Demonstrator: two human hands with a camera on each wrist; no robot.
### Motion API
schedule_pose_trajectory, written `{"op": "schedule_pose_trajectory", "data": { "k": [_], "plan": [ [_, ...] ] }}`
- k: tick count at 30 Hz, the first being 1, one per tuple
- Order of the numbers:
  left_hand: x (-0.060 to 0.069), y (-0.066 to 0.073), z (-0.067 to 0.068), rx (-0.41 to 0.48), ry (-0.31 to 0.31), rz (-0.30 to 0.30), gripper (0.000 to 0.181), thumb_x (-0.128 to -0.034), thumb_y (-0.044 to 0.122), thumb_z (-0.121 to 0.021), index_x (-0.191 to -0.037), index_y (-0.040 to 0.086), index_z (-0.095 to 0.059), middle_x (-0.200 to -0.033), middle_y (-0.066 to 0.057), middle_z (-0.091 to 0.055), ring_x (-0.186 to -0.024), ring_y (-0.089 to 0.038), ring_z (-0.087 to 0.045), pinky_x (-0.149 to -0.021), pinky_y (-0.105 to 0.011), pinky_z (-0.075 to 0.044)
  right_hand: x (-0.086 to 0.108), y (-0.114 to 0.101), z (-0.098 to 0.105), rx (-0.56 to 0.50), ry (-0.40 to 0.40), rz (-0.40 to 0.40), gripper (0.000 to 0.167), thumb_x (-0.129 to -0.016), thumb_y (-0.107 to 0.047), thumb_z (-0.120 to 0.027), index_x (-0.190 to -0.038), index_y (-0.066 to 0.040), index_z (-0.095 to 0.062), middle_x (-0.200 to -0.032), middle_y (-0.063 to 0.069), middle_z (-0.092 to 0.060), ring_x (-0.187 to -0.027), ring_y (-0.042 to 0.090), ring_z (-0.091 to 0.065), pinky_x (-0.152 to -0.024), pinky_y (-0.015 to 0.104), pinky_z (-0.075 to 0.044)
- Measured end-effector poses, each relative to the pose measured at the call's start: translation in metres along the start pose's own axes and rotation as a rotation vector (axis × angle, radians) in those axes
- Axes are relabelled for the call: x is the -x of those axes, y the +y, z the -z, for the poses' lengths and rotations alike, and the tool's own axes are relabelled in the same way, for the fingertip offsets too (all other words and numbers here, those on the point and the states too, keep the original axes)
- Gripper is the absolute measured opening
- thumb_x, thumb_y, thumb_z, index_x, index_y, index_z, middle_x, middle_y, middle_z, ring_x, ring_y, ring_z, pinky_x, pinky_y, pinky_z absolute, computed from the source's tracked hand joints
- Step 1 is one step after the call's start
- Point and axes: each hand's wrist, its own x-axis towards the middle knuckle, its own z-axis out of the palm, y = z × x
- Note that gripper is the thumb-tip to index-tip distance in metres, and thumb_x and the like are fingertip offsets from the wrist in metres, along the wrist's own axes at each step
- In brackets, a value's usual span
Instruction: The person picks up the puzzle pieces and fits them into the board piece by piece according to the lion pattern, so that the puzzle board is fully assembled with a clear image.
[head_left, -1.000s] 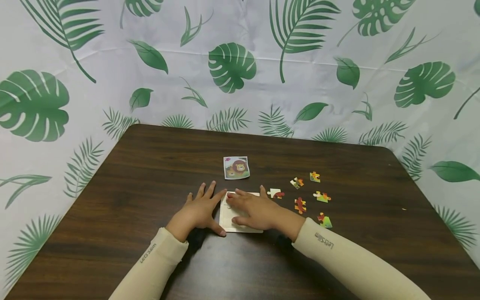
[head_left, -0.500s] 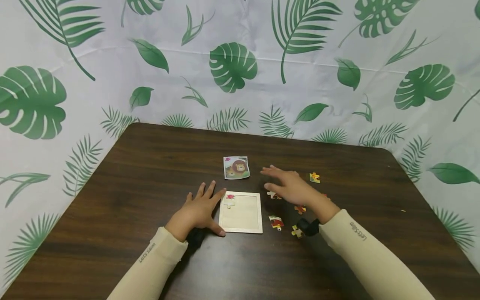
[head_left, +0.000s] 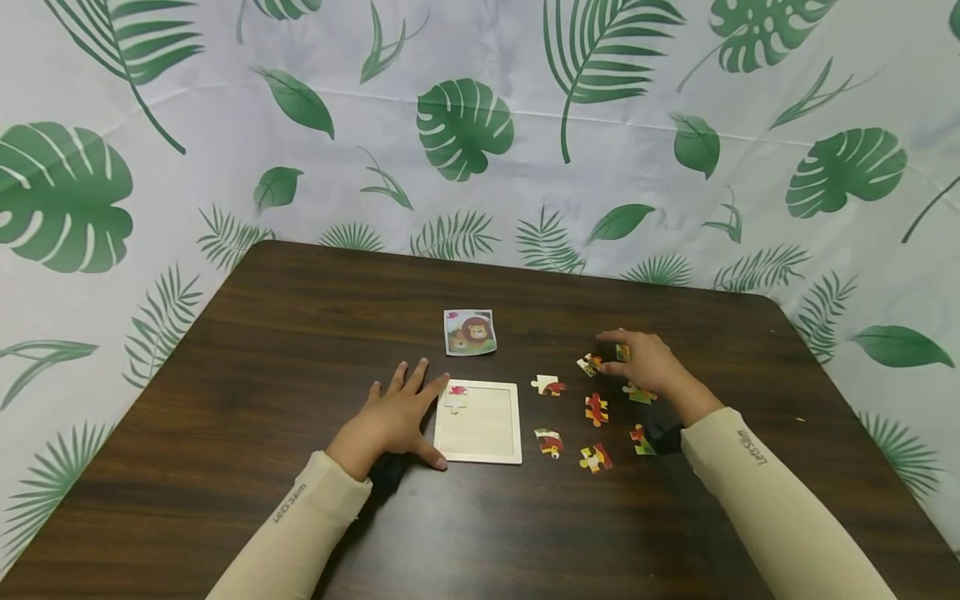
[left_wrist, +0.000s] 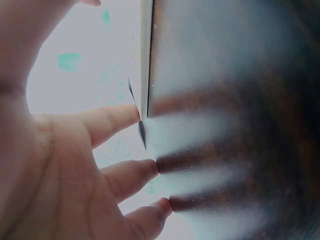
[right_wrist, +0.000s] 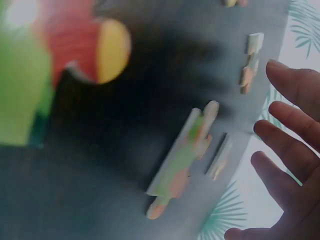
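On the left, your left hand (head_left: 393,425) is spread wide, palm down, with fingertips on the table (head_left: 300,308) and the index fingertip against the left rim of the pale square frame (head_left: 483,429). It grips nothing. Let those fingertips brace the frame lightly, so it won't slide when you press on it.

In the frame's far left corner lies a piece with a pink flower (head_left: 456,397); mind that you don't nudge it. Just beyond the frame, a small lion picture (head_left: 470,332) lies face up, well placed for matching colours.

To the right of the frame come the loose pieces: a white-and-red piece (head_left: 548,385) farther off and a dark red piece with white (head_left: 549,442) nearer you, then a red piece (head_left: 597,410) with a yellow-and-red piece (head_left: 596,458) on its near side.

Farther right, your right hand (head_left: 647,360) is over the table, fingers apart and holding nothing. An orange-and-green piece (head_left: 589,364) lies just by its thumb, and a far piece (head_left: 623,352) shows between thumb and fingers; I can't tell which you mean to take, or whether you touch either. Pinch the chosen one by opposite edges, lifting straight up. Mind your wrist over the green-and-orange piece (head_left: 639,392) and the green-and-red piece (head_left: 642,440) nearer you; a low sweep could scatter both.
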Motion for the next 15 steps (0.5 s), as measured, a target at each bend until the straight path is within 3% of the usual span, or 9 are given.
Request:
{"op": "schedule_pose_trajectory", "data": {
  "k": [7, 12, 15],
  "plan": [
    [0.000, -0.001, 0.000, 0.004, 0.009, -0.007, 0.115, -0.0560, 0.050, -0.083, -0.148, 0.019, -0.022, -0.152, -0.017, -0.003, -0.136, -0.041, 0.002, -0.098, -0.068, -0.007, 0.002, -0.003, -0.004, -0.004, -0.005, 0.009, 0.056, -0.083, -0.027, -0.070, -0.132, -0.007, -0.050, -0.137, 0.029, -0.037, -0.119, 0.050, -0.037, -0.090, 0.069, -0.023],
    [0.000, -0.001, -0.001, 0.002, 0.003, -0.004, 0.115, -0.0564, 0.050, -0.083, -0.148, 0.019, -0.021, -0.152, -0.017, -0.002, -0.136, -0.041, 0.003, -0.098, -0.068, -0.007, 0.003, -0.019, -0.012, -0.041, -0.010, 0.077, 0.059, -0.080, -0.031, -0.072, -0.131, -0.009, -0.052, -0.139, 0.027, -0.035, -0.121, 0.048, -0.037, -0.093, 0.069, -0.017],
    [0.000, -0.001, -0.001, 0.001, 0.000, 0.000, 0.115, -0.0565, 0.050, -0.083, -0.148, 0.020, -0.021, -0.153, -0.016, -0.001, -0.136, -0.040, 0.003, -0.099, -0.067, -0.006, 0.003, -0.031, -0.017, -0.061, -0.018, 0.137, 0.058, -0.078, -0.033, -0.074, -0.128, -0.010, -0.055, -0.137, 0.021, -0.042, -0.126, 0.041, -0.035, -0.097, 0.064, -0.020]
  ]
}}
